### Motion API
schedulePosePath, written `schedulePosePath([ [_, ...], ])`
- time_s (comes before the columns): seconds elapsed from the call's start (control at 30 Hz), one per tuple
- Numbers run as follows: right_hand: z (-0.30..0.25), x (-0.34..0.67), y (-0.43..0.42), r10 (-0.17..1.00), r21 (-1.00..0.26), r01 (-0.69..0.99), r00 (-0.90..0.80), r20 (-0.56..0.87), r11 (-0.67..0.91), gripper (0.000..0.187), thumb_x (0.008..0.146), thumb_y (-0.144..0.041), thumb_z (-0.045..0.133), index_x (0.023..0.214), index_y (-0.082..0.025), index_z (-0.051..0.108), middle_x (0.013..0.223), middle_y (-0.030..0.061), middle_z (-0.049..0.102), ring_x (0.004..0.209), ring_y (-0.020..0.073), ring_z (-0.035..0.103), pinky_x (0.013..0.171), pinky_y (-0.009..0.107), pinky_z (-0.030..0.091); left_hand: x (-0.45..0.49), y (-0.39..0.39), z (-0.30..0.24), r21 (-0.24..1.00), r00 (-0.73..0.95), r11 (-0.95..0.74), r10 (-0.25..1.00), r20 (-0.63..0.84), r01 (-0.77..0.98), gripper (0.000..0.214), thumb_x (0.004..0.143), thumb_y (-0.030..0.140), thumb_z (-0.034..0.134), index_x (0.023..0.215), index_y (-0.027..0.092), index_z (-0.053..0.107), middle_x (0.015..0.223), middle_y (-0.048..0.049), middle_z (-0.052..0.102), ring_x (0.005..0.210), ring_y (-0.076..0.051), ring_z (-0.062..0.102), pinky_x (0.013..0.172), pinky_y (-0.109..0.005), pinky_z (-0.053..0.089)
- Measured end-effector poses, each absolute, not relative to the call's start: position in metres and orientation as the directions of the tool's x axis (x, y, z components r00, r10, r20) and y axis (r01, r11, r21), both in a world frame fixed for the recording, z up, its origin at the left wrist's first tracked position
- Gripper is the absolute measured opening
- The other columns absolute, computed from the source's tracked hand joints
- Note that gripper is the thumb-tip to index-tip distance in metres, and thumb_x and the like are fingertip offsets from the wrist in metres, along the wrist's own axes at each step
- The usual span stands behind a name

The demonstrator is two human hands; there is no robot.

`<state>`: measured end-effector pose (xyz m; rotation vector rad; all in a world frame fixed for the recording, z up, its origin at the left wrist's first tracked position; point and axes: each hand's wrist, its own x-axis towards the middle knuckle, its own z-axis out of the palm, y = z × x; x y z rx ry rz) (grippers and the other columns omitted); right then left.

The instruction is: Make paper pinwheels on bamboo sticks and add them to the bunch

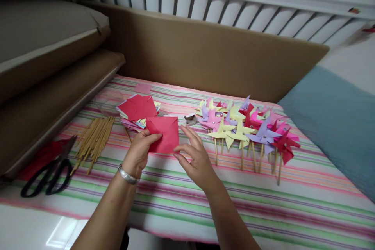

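Note:
A red paper square (pixel 166 134) with cuts running in from its upper corners is held up over the striped cloth. My left hand (pixel 140 146), with a silver bracelet at the wrist, pinches its left edge, thumb on the near face. Beside the right edge is my right hand (pixel 195 160), its fingers spread apart and its fingertips close to the paper; whether they touch it is unclear. Just behind the left hand lies a stack of coloured paper squares (pixel 137 107), red on top. A small open box (pixel 190 119) stands behind the right hand.
Finished paper pinwheels (pixel 241 134) on sticks lie in a group at right. Loose wooden sticks (pixel 95 140) and black-handled scissors (pixel 49 174) lie at left, near red material (pixel 43 158). A pink paper piece (pixel 143 88) is farther back. A brown board (pixel 205 52) and stacked cushions (pixel 58 47) border the striped cloth (pixel 181 203).

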<state>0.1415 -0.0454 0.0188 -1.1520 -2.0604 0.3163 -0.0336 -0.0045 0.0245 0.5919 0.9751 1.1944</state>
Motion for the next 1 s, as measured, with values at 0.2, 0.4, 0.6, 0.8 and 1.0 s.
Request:
schedulePosePath([
  [0.2,0.021,0.148,-0.043,0.817,-0.517,0.641,-0.361,0.449,0.567,0.019,0.081,-0.019,0.058,0.1,-0.022,0.061,0.148,0.0081,0.029,0.138,0.0256,0.021,0.109,0.047,0.028,-0.031,-0.005,0.023,0.835,0.049,0.299,0.949,-0.312,-0.462,0.017,0.049,0.02,0.081,0.061,0.014,0.069,0.056,0.0002,0.069,0.051,-0.01,0.059,0.056,-0.021,0.043],
  [0.4,0.017,0.145,-0.041,0.82,-0.522,0.642,-0.344,0.459,0.561,0.019,0.082,-0.014,0.053,0.097,-0.022,0.061,0.149,0.0085,0.028,0.139,0.0262,0.021,0.107,0.05,0.03,-0.032,-0.003,0.023,0.819,0.046,0.316,0.941,-0.336,-0.479,0.021,0.048,0.019,0.081,0.065,0.014,0.07,0.06,-0.0016,0.071,0.054,-0.012,0.061,0.059,-0.023,0.046],
  [0.6,0.015,0.142,-0.04,0.811,-0.532,0.625,-0.332,0.482,0.572,0.016,0.082,-0.015,0.053,0.091,-0.022,0.063,0.148,0.0078,0.03,0.137,0.0256,0.026,0.108,0.048,0.03,-0.033,-0.004,0.023,0.833,0.028,0.295,0.947,-0.319,-0.468,0.02,0.048,0.019,0.081,0.064,0.014,0.07,0.057,-0.0003,0.07,0.052,-0.011,0.06,0.057,-0.021,0.045],
  [0.8,0.018,0.139,-0.042,0.821,-0.532,0.65,-0.278,0.498,0.543,0.012,0.082,-0.018,0.054,0.086,-0.021,0.065,0.146,0.0096,0.034,0.136,0.0257,0.027,0.109,0.046,0.028,-0.031,-0.004,0.023,0.849,0.005,0.297,0.945,-0.327,-0.437,0.019,0.047,0.019,0.081,0.06,0.014,0.069,0.054,0.0012,0.068,0.049,-0.01,0.058,0.053,-0.02,0.044],
  [1.0,0.025,0.138,-0.044,0.842,-0.542,0.685,-0.204,0.499,0.487,0.012,0.08,-0.02,0.055,0.082,-0.021,0.066,0.145,0.0089,0.036,0.136,0.0263,0.027,0.108,0.047,0.029,-0.026,-0.004,0.018,0.881,0.014,0.287,0.952,-0.305,-0.376,0.021,0.047,0.019,0.079,0.066,0.013,0.07,0.061,-0.0011,0.071,0.054,-0.012,0.061,0.059,-0.023,0.047],
])
